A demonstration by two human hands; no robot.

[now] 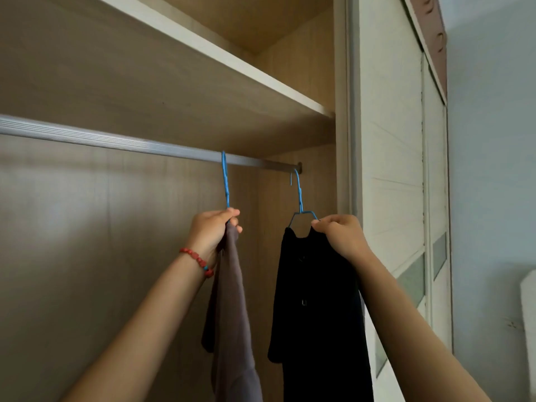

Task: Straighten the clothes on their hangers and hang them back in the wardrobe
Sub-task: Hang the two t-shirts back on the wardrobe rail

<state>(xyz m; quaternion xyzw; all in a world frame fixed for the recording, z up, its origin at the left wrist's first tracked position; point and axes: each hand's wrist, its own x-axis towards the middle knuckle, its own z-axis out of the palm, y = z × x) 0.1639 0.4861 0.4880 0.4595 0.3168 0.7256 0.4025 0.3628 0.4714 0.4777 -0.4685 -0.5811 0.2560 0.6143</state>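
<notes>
A metal rail [87, 136] runs across the wardrobe. Two blue hangers hook over it near its right end. The left hanger [224, 181] carries a grey-brown garment [232, 300], and my left hand [213, 230] grips the hanger's neck together with the top of that cloth. The right hanger [298, 195] carries a black garment [316, 309] with buttons down its front. My right hand [338, 230] pinches the black garment's collar and the hanger's shoulder wire. Both garments hang straight down.
A wooden shelf [220, 59] lies just above the rail. The wardrobe's side panel stands close to the right hanger. A white sliding door [394, 158] with frosted panes stands to the right. A pale blue wall is beyond it.
</notes>
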